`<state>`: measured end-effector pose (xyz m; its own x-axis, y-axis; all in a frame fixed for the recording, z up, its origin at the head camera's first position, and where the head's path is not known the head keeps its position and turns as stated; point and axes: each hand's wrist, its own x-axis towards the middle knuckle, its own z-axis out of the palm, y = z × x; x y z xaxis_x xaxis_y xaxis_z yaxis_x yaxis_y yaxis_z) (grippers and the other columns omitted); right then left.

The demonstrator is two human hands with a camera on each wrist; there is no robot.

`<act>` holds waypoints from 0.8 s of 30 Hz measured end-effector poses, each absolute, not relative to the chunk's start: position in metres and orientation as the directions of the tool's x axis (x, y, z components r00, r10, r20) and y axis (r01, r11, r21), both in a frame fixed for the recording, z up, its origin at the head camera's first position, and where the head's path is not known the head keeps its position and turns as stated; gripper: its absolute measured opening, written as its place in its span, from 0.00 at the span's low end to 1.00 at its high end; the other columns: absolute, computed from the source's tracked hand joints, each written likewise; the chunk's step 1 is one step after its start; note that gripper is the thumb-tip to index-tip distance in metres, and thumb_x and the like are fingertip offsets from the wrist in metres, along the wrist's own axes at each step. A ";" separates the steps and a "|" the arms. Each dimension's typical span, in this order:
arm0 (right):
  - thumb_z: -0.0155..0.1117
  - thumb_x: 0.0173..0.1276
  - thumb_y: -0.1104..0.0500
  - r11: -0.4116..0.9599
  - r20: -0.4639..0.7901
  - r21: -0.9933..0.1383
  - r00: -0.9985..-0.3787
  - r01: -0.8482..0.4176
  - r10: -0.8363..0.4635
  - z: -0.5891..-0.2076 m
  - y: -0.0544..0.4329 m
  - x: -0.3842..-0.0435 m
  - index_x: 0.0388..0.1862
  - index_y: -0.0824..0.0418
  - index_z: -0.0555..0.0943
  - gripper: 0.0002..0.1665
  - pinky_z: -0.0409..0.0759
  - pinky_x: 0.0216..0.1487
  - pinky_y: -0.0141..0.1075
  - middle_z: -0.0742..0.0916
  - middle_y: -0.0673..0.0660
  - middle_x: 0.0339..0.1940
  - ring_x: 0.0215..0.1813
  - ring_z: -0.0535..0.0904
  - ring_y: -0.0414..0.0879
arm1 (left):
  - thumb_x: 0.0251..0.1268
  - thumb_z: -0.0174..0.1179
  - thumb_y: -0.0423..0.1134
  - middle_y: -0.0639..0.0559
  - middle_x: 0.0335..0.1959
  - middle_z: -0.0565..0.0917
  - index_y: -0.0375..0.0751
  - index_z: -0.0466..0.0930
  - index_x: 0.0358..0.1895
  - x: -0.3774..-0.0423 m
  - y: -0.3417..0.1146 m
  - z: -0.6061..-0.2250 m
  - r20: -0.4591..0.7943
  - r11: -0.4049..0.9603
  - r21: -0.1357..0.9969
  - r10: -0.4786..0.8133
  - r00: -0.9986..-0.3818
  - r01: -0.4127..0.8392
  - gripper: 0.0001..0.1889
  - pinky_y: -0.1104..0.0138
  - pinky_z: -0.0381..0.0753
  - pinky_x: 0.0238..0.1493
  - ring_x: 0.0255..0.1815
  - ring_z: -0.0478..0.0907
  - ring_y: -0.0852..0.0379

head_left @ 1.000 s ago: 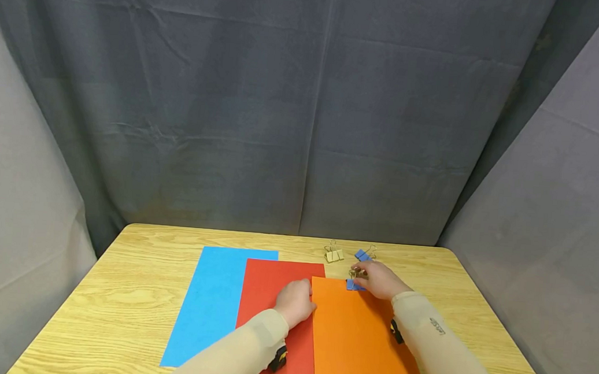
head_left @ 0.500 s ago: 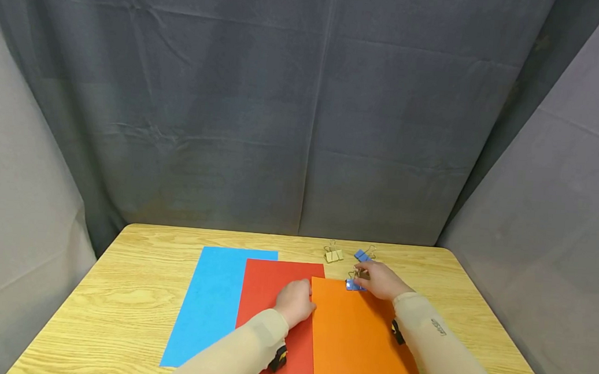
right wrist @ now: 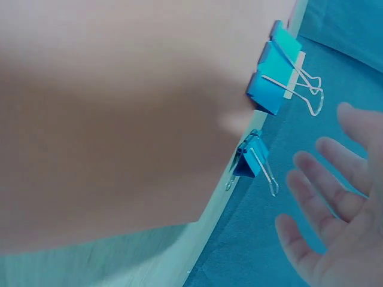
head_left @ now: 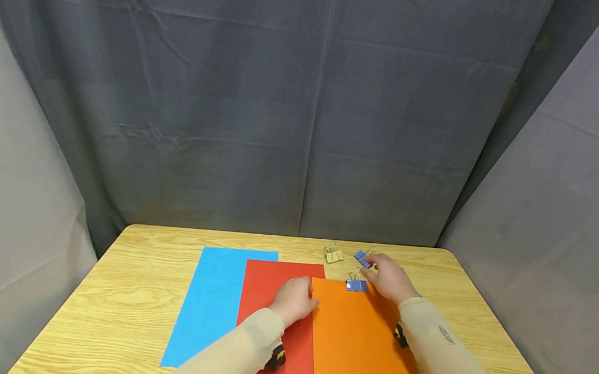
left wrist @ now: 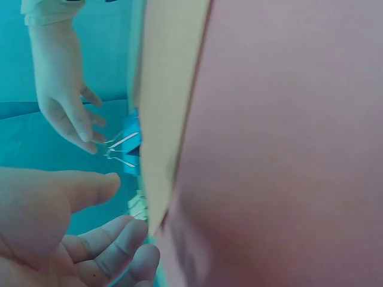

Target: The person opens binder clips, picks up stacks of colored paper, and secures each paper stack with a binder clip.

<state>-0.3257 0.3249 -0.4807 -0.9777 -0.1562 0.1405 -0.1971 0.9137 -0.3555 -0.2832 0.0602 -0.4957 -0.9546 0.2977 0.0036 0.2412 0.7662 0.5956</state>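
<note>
A blue binder clip (head_left: 356, 285) is clamped on the top edge of the orange sheet (head_left: 361, 342), its wire handles pointing away from the paper. Just right of those handles, my right hand (head_left: 391, 279) is spread with nothing in its grasp; the right wrist view shows a gap between its fingers (right wrist: 317, 185) and the clip. My left hand (head_left: 291, 299) rests over the red sheet (head_left: 267, 277) at the orange sheet's left edge, thumb and fingers apart in the left wrist view. Behind the clamped clip lies a second blue binder clip (head_left: 363, 258).
A yellow binder clip (head_left: 333, 256) lies near the back of the wooden table (head_left: 114, 301). The blue sheet (head_left: 213, 297) is partly under the red one. Dark curtain (head_left: 221, 118) hangs behind, with pale fabric on both sides.
My right hand has released the clamped clip's handles and drawn slightly back to the right, its fingers spreading. My left hand has barely moved.
</note>
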 end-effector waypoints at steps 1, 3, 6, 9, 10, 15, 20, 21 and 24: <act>0.65 0.76 0.53 0.912 0.151 -0.362 -0.977 -0.194 -0.148 -0.480 0.325 -0.325 0.62 0.65 0.82 0.22 0.81 0.59 0.56 0.84 0.66 0.60 0.54 0.82 0.59 | 0.66 0.71 0.42 0.53 0.24 0.72 0.41 0.75 0.35 -0.283 0.059 -0.494 0.009 0.762 0.598 0.302 -0.953 0.247 0.13 0.67 0.68 0.28 0.24 0.69 0.56; 0.64 0.77 0.53 0.909 0.170 -0.370 -0.976 -0.191 -0.135 -0.478 0.326 -0.323 0.62 0.64 0.83 0.21 0.81 0.58 0.56 0.84 0.65 0.61 0.55 0.82 0.60 | 0.66 0.71 0.43 0.54 0.26 0.73 0.40 0.77 0.38 -0.283 0.058 -0.490 0.017 0.756 0.601 0.309 -0.951 0.257 0.13 0.67 0.70 0.29 0.25 0.69 0.57; 0.63 0.78 0.54 0.905 0.208 -0.378 -0.970 -0.196 -0.123 -0.477 0.326 -0.320 0.61 0.63 0.83 0.20 0.82 0.57 0.56 0.85 0.64 0.58 0.55 0.83 0.61 | 0.67 0.71 0.44 0.55 0.28 0.75 0.40 0.80 0.43 -0.282 0.055 -0.484 0.034 0.751 0.602 0.316 -0.948 0.272 0.13 0.67 0.73 0.31 0.26 0.70 0.57; 0.63 0.78 0.54 0.896 0.253 -0.395 -0.962 -0.203 -0.106 -0.476 0.326 -0.317 0.58 0.62 0.84 0.18 0.82 0.55 0.56 0.86 0.62 0.55 0.54 0.83 0.62 | 0.68 0.70 0.44 0.55 0.29 0.77 0.39 0.81 0.46 -0.280 0.051 -0.478 0.046 0.737 0.616 0.320 -0.946 0.279 0.13 0.67 0.74 0.31 0.26 0.71 0.58; 0.63 0.78 0.54 0.895 0.269 -0.396 -0.958 -0.206 -0.102 -0.475 0.326 -0.316 0.58 0.62 0.85 0.17 0.82 0.55 0.56 0.86 0.62 0.54 0.53 0.84 0.61 | 0.68 0.69 0.44 0.55 0.29 0.77 0.39 0.81 0.46 -0.280 0.049 -0.477 0.052 0.733 0.620 0.320 -0.946 0.282 0.13 0.67 0.74 0.31 0.26 0.71 0.58; 0.64 0.77 0.54 0.891 0.322 -0.396 -0.942 -0.220 -0.089 -0.471 0.323 -0.312 0.56 0.61 0.85 0.16 0.83 0.55 0.55 0.87 0.61 0.52 0.51 0.84 0.60 | 0.69 0.68 0.43 0.56 0.26 0.76 0.41 0.81 0.47 -0.277 0.041 -0.468 0.074 0.700 0.654 0.319 -0.945 0.288 0.12 0.68 0.74 0.29 0.23 0.71 0.59; 0.64 0.77 0.53 0.885 0.367 -0.395 -0.926 -0.245 -0.093 -0.468 0.320 -0.306 0.54 0.60 0.86 0.15 0.84 0.53 0.54 0.87 0.60 0.50 0.49 0.85 0.57 | 0.70 0.68 0.42 0.56 0.25 0.76 0.42 0.81 0.46 -0.273 0.032 -0.459 0.111 0.665 0.684 0.310 -0.944 0.299 0.10 0.68 0.74 0.28 0.22 0.72 0.59; 0.64 0.77 0.53 0.884 0.377 -0.393 -0.921 -0.254 -0.097 -0.467 0.320 -0.305 0.53 0.60 0.86 0.14 0.84 0.53 0.54 0.88 0.60 0.50 0.49 0.85 0.57 | 0.70 0.68 0.42 0.56 0.26 0.76 0.43 0.81 0.46 -0.272 0.031 -0.457 0.119 0.661 0.687 0.308 -0.944 0.302 0.10 0.68 0.75 0.28 0.23 0.72 0.59; 0.64 0.77 0.53 0.881 0.407 -0.383 -0.907 -0.277 -0.108 -0.466 0.318 -0.302 0.53 0.60 0.86 0.14 0.84 0.52 0.54 0.88 0.59 0.50 0.48 0.85 0.55 | 0.70 0.67 0.42 0.57 0.29 0.77 0.43 0.82 0.47 -0.269 0.027 -0.452 0.141 0.656 0.686 0.306 -0.942 0.315 0.10 0.68 0.76 0.31 0.26 0.73 0.60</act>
<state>-0.3023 0.3179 -0.4658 -0.9069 -0.1077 0.4073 -0.2766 0.8814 -0.3829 -0.2691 0.0266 -0.4521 -0.9417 0.3058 0.1407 0.3154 0.6557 0.6860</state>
